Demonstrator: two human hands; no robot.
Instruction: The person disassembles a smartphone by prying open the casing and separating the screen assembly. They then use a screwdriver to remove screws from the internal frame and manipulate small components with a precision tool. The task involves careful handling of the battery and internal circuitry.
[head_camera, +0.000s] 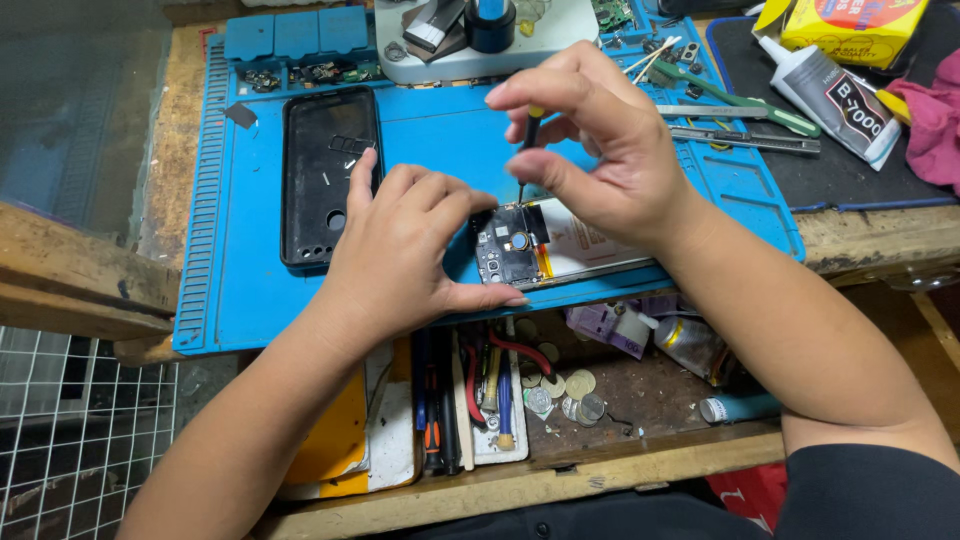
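An opened phone (545, 250) is seen at the centre of the frame, lying on the blue mat (240, 290) near the counter's (850, 235) front edge; its long axis runs left to right, with the exposed circuit board end toward the left. The left hand (400, 250) is curled against that end, thumb and fingertips pressed to the phone's edge to steady it. The right hand (600, 150) is held just above, its fingers pinched around a slim screwdriver (527, 150) kept nearly upright, the tip set down on the board's upper corner. A detached black back cover (328, 175) lies to the left, apart from both hands.
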